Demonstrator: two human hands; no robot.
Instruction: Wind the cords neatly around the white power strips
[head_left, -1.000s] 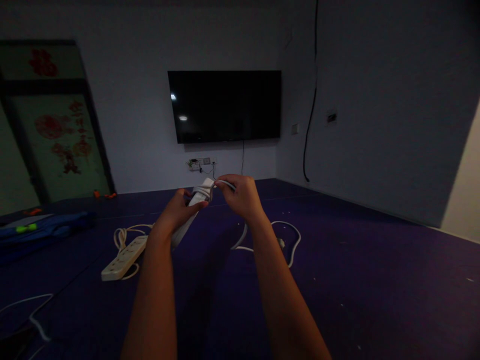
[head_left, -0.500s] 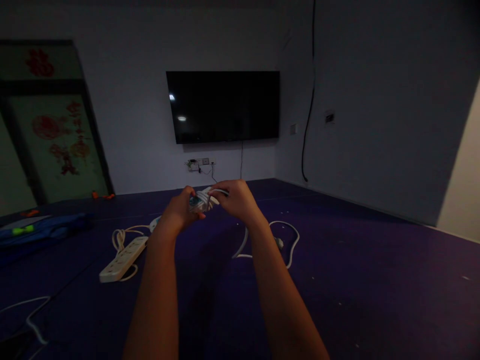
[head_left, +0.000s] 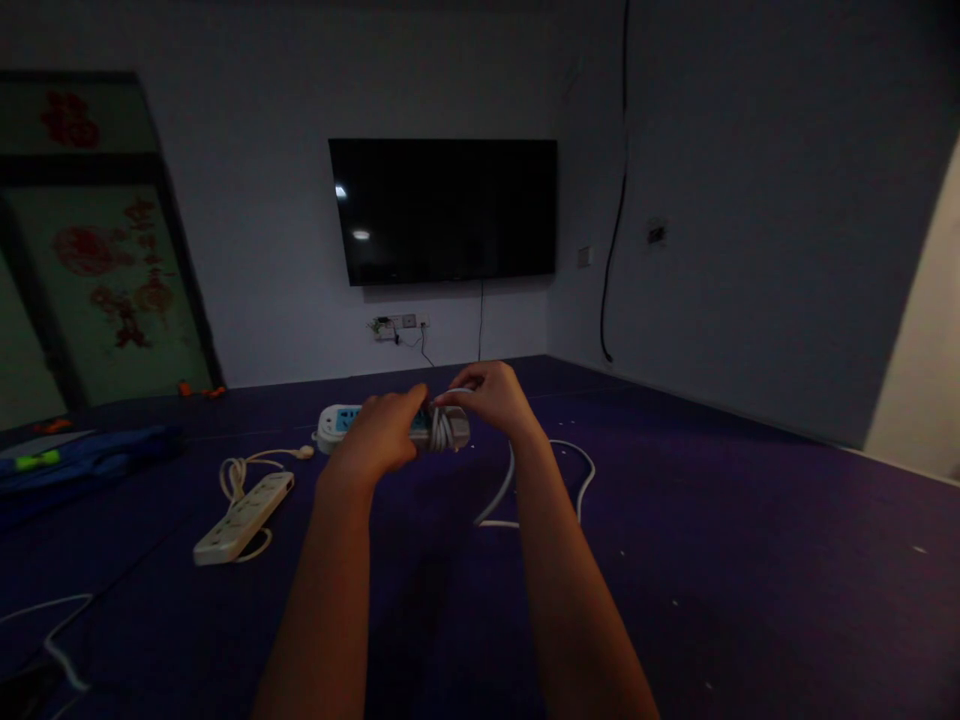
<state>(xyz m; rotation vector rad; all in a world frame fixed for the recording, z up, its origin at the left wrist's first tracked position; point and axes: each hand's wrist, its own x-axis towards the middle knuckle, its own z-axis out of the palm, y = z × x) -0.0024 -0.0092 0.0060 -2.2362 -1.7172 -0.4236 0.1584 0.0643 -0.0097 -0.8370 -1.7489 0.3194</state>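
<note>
My left hand (head_left: 385, 438) grips a white power strip (head_left: 334, 424) that I hold level in front of me, its socket face showing blue. White cord is wound in several turns round the strip's right end (head_left: 442, 429). My right hand (head_left: 489, 396) pinches that cord just above the strip. The loose rest of the cord (head_left: 556, 482) hangs down and loops over the purple floor to the right.
A second white power strip (head_left: 241, 514) with its coiled cord lies on the purple floor (head_left: 750, 560) at the left. A blue bag (head_left: 90, 455) lies far left, a thin white wire (head_left: 52, 630) at bottom left. A black TV (head_left: 444, 210) hangs on the far wall above a socket (head_left: 397, 325).
The power strip has turned from pointing away from me to lying level across my view. My right hand has carried the cord round its right end. Both hands dropped slightly.
</note>
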